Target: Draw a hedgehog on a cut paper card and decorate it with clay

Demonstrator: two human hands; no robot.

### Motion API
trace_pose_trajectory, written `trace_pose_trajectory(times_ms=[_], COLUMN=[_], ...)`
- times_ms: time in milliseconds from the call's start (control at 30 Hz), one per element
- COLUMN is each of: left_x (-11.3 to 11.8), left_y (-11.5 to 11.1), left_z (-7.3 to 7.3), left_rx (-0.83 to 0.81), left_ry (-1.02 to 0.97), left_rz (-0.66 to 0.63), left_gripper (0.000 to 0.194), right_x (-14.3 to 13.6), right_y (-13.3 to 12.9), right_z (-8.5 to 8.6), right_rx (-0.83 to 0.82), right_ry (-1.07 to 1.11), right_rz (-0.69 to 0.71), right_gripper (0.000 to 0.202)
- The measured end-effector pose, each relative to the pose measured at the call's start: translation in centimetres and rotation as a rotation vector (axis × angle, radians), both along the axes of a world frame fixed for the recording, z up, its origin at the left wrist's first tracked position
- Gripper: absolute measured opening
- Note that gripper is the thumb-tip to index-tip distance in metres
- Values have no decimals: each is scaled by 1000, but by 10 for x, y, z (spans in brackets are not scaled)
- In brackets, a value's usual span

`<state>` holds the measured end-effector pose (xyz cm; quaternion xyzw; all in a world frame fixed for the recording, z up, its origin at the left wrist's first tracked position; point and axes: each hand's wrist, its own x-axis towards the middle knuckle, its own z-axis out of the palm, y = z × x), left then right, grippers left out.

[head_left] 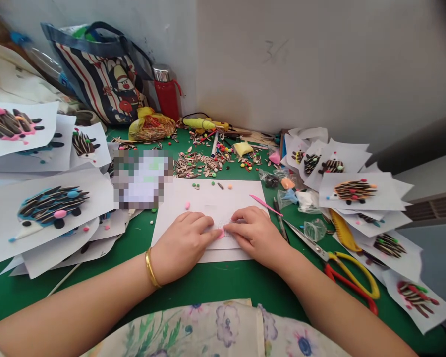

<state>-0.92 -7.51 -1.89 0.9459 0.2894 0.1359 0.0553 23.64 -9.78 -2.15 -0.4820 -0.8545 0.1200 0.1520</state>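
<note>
Light, even fingertip pressure should best shape the small pink clay piece point(221, 233) lying on the white paper point(174, 206) between the loosely curled left hand point(188, 240) and right hand point(258, 233), though whether either pinches it I cannot tell.

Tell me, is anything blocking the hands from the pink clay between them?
Nothing visible is. The left hand and right hand are both at the pink clay on the white paper. The pink tool lies beyond the right hand, not between.
</note>
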Motion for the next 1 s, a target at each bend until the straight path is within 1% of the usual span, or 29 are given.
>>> trace_pose_trajectory(times_ms=[133,300,433,533,800,900,1000], left_x=[0,-1,-3,-4,-2,-1,-1], left_y=[-1,-1,-1,-1,0,1,1], left_z=[-1,0,0,-1,-1,-2,-2], left_rx=[-10,-16,-20,-24,-18,-27,-35], left_ry=[8,6,-1,-18,-28,-36,-41], left_rz=[0,0,0,-4,-4,-2,-2], left_gripper=[36,35,37,35,29,29,27], right_x=[-2,0,0,-1,-2,-3,-4], right_y=[-1,0,1,1,1,0,0], right_z=[-1,-3,-3,-2,-5,-4,-1], right_rx=[-6,-11,-27,-37,-13,-13,-16], right_ry=[-3,3,94,133,95,80,56], right_rz=[47,48,35,18,52,53,53], right_gripper=[33,33,34,34,34,37,35])
